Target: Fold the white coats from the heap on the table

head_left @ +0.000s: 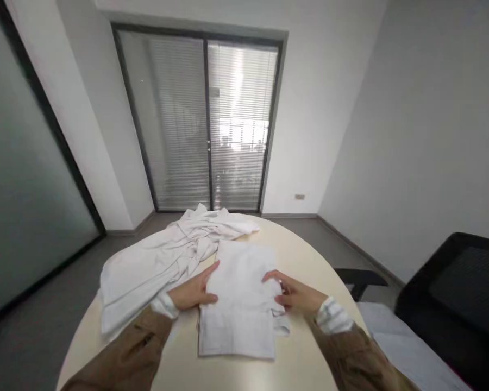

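A folded white cloth [238, 304] lies flat on the round cream table [305, 255], forming a neat rectangle. My left hand [193, 290] rests against its left edge, fingers together and laid on the fabric. At the right edge my right hand [295, 293] pinches the cloth's folded layers with curled fingers. Both arms wear brown sleeves with striped white cuffs.
A crumpled pile of white garments [163, 255] spreads over the table's left and far side, partly hanging off the edge. A black mesh office chair [456, 293] stands at the right. Glass doors with blinds [204, 119] fill the far wall.
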Available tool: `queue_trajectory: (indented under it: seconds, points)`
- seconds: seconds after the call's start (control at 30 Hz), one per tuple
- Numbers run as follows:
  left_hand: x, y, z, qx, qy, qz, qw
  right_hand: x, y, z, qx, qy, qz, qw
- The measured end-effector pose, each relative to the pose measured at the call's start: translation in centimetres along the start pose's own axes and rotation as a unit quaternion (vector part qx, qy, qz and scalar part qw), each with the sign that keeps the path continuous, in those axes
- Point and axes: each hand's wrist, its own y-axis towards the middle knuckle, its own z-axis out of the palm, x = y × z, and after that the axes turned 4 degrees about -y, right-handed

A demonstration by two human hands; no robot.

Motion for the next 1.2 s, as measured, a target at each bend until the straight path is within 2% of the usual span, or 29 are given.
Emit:
queue_trajectory:
  seconds: [0.1, 0.2, 0.33, 0.47, 0.57, 0.7, 0.87, 0.97, 1.03, 1.1, 1.2]
  points:
    - [-0.5, -0.7, 0.0, 0.075, 0.018, -0.085, 0.993, 0.0, 0.4, 0.4, 0.017, -0.028, 0.013, 0.999]
    - [-0.6, -0.7, 0.7, 0.06, -0.027, -0.105, 0.992, -0.1, 0.6, 1.0, 0.034, 0.007, 0.018, 0.999]
    - [-0.5, 0.1, 1.9, -0.03, -0.1, -0.047, 0.993, -0.5, 0.6, 1.8, 0.027, 0.046, 0.018, 0.998]
    - [-0.3, 0.5, 2.0, -0.079, -0.09, -0.024, 0.993, -0.5, 0.7, 1.9, 0.021, 0.053, 0.043, 0.997]
    - [-0.2, 0.5, 1.8, -0.11, -0.081, 0.008, 0.991, 0.0, 0.8, 1.8, -0.026, 0.081, 0.024, 0.996]
    - [-0.4, 0.4, 2.0, -0.104, -0.099, 0.06, 0.988, 0.6, 0.9, 1.6, -0.097, 0.157, -0.022, 0.983]
    - [-0.9, 0.9, 2.9, -0.152, -0.061, 0.098, 0.982, 0.1, 1.3, 1.5, -0.174, 0.131, -0.081, 0.973]
    - [-0.8, 1.2, 3.0, -0.215, -0.002, 0.106, 0.971, -0.2, 1.4, 1.4, -0.184, 0.101, -0.099, 0.973]
    - [-0.7, 1.2, 2.9, -0.261, 0.095, 0.111, 0.954, -0.4, 1.5, 1.3, -0.188, 0.058, -0.11, 0.974]
    - [-0.5, 1.0, 2.7, -0.279, 0.225, 0.13, 0.925, -0.5, 1.4, 1.3, -0.204, -0.014, -0.125, 0.971]
    - [-0.3, 0.6, 2.3, -0.269, 0.404, 0.192, 0.853, -0.7, 1.2, 1.3, -0.213, -0.149, -0.16, 0.952]
